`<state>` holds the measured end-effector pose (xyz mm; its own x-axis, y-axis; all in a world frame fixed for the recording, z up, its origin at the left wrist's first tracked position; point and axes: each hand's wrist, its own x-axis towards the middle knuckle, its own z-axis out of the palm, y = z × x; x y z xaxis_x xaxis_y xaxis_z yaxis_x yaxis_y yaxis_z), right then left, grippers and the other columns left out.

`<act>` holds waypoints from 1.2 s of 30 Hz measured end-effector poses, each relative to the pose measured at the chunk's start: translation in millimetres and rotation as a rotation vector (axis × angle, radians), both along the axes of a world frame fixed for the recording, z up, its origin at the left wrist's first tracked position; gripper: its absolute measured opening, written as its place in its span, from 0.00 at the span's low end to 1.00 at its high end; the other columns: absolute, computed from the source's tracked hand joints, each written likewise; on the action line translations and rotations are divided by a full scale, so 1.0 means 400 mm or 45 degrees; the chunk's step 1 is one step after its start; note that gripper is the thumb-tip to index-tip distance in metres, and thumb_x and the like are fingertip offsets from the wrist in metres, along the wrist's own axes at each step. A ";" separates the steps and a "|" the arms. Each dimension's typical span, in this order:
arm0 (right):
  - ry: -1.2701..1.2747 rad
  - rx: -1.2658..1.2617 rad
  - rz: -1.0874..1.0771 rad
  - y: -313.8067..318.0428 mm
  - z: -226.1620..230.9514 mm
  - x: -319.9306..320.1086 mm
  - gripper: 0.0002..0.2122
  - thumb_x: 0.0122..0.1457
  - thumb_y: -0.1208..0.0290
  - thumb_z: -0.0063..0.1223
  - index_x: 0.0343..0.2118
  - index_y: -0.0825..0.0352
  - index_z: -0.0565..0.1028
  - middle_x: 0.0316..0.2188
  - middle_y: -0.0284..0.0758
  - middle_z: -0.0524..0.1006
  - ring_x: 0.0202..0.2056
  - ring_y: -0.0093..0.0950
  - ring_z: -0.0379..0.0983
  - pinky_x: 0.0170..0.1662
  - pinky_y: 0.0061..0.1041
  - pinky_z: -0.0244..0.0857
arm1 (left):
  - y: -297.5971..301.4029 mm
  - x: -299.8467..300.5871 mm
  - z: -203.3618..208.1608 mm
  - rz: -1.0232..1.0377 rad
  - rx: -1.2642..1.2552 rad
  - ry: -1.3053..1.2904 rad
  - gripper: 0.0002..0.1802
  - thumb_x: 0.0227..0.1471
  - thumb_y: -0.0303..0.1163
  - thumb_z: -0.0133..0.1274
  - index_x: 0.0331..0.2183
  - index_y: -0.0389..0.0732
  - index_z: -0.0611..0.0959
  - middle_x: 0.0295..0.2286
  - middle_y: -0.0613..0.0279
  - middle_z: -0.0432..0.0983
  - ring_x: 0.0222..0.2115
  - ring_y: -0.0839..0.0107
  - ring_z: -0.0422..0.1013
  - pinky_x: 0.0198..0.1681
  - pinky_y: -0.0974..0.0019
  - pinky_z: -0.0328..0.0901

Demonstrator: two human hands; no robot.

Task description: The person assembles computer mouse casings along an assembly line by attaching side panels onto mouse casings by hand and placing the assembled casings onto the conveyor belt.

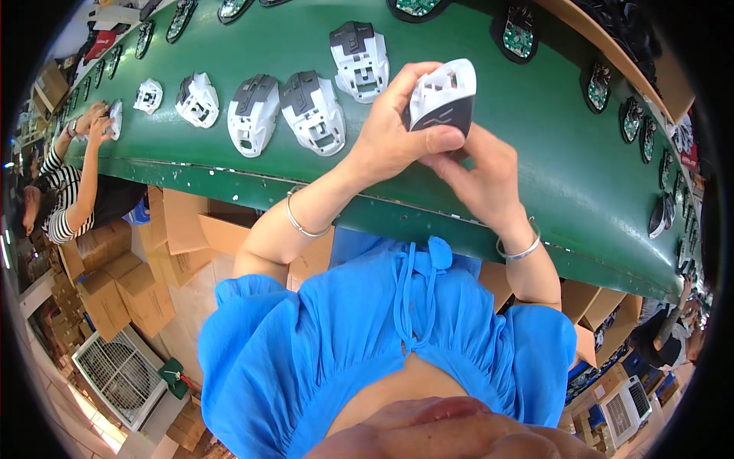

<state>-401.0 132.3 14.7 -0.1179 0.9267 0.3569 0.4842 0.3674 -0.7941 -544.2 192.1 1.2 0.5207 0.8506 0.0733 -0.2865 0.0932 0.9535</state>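
Above the green bench, my left hand grips a white and dark grey computer mouse shell, its thumb lying along the dark end. The shell is tilted up, and cut-outs show in its white part. My right hand is closed at the shell's lower edge, with some fingertips hidden behind it. To the left of my hands lie similar shells: one upper mouse shell nearest my left hand, then a pair, mouse shell and mouse shell, then others farther left.
Black mouse bases with green circuit boards line the far side of the bench. At far left another person's hands hold a white part. Cardboard boxes and a fan unit stand below the bench.
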 end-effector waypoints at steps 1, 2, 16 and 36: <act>-0.082 0.115 -0.010 -0.004 -0.001 -0.007 0.10 0.42 0.77 0.63 0.24 0.69 0.71 0.20 0.36 0.71 0.20 0.32 0.70 0.23 0.27 0.64 | 0.002 0.003 -0.023 -0.005 0.066 -0.064 0.47 0.36 0.52 0.65 0.51 0.34 0.66 0.40 0.57 0.70 0.42 0.69 0.67 0.48 0.65 0.62; -0.043 0.155 -0.072 -0.015 -0.001 -0.027 0.10 0.42 0.77 0.63 0.24 0.67 0.70 0.19 0.36 0.70 0.20 0.33 0.70 0.22 0.29 0.64 | 0.000 0.001 -0.026 -0.017 0.051 -0.092 0.47 0.36 0.54 0.64 0.51 0.33 0.66 0.40 0.57 0.70 0.42 0.68 0.67 0.48 0.65 0.62; -0.291 0.193 -0.035 -0.076 0.077 0.022 0.12 0.45 0.62 0.63 0.28 0.63 0.74 0.17 0.29 0.70 0.19 0.25 0.70 0.21 0.25 0.64 | 0.035 -0.012 -0.052 -0.460 -0.632 -0.766 0.40 0.52 0.58 0.43 0.54 0.35 0.64 0.50 0.42 0.63 0.50 0.48 0.64 0.55 0.46 0.58; -1.280 -0.400 -0.956 0.435 0.155 0.759 0.18 0.56 0.54 0.46 0.44 0.58 0.75 0.41 0.44 0.76 0.44 0.44 0.71 0.48 0.38 0.64 | 0.033 -0.054 -0.002 -0.192 -0.187 -0.543 0.37 0.45 0.51 0.52 0.52 0.39 0.63 0.41 0.50 0.69 0.43 0.62 0.68 0.50 0.56 0.63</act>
